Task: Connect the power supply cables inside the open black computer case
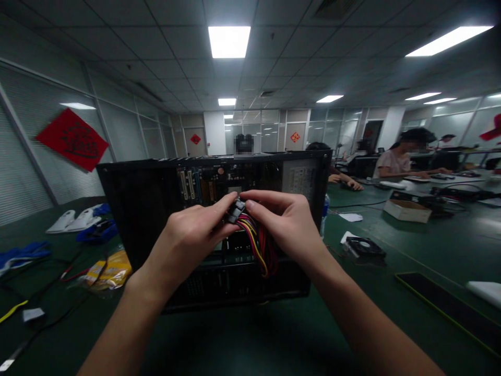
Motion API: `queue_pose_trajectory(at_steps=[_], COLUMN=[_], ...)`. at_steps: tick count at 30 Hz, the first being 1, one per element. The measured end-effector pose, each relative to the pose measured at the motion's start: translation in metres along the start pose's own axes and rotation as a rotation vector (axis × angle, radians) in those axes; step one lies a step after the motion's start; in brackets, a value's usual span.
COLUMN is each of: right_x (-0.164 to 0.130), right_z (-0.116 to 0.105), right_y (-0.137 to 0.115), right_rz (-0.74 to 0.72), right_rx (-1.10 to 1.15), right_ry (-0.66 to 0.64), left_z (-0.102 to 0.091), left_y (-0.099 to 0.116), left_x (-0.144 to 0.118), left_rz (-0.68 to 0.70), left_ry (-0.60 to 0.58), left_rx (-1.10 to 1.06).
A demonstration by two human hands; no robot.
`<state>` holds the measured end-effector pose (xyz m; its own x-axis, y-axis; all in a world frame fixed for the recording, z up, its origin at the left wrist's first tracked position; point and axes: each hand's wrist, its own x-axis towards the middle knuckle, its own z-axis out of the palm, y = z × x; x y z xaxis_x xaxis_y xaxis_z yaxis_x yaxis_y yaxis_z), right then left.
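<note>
Both hands meet in front of an opened black computer case (141, 209) that stands on the green table. Between my left hand (193, 224) and my right hand (287, 216) is a dark multi-pin power connector (237, 210). The thumb and fingers of each hand are closed on it, one from either side. A bundle of red, yellow and black cables (258, 245) hangs from the connector below my right fingers. Behind the hands, part of the motherboard (207, 183) with its slots shows inside the case. A silver power supply (301, 180) with a label sits at the case's upper right.
To the left lie a yellow plastic bag (111, 269), blue-and-white gloves (25, 256) and loose cables. A hard-drive-sized black fan unit (366, 248), a cardboard box (407, 209) and a long dark mat (450, 305) are on the right. Other people sit at the table beyond.
</note>
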<state>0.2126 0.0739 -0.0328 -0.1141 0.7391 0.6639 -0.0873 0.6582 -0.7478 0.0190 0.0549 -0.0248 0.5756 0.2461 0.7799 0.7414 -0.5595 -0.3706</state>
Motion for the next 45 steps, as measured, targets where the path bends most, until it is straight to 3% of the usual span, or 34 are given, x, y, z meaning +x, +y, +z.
queue_pose_trajectory(at_steps=[6,11,18,22,26,29,33,37,41,45], right_x=[-0.002,-0.003,0.002,0.007,0.008,0.007,0.007,0.009,0.010,0.011], right_z=[0.002,-0.002,-0.011,-0.013,-0.008,-0.001,0.005,0.006,0.004,0.004], right_y=[0.002,0.003,0.008,0.021,0.033,0.041,0.048,0.052,0.056,0.062], right_rz=[-0.113,-0.218,-0.430,-0.569,-0.527,-0.419,-0.298,-0.261,-0.206,-0.103], right_rx=[-0.144,-0.285,-0.594,-0.781,-1.067,-1.217,-1.299,-1.370,-1.399,-1.423], right_ry=[0.006,-0.014,-0.162,-0.203,-0.239,-0.319,-0.378,-0.380,-0.393,-0.435], left_z=[-0.001,0.000,0.005,0.010,0.016,0.023,0.031,0.035,0.038,0.044], left_y=[-0.001,0.000,0.007,0.006,0.003,0.003,0.002,-0.004,-0.018,-0.031], left_x=[0.000,0.001,0.007,0.006,0.004,0.002,-0.001,-0.006,-0.013,-0.019], left_rz=[-0.101,-0.207,-0.588,-0.705,-0.625,-0.519,-0.485,-0.444,-0.435,-0.404], left_ry=[0.028,-0.023,-0.073,-0.134,-0.191,-0.317,-0.500,-0.582,-0.562,-0.544], left_rx=[-0.022,-0.083,-0.498,-0.625,-0.509,-0.275,-0.070,-0.046,-0.071,-0.228])
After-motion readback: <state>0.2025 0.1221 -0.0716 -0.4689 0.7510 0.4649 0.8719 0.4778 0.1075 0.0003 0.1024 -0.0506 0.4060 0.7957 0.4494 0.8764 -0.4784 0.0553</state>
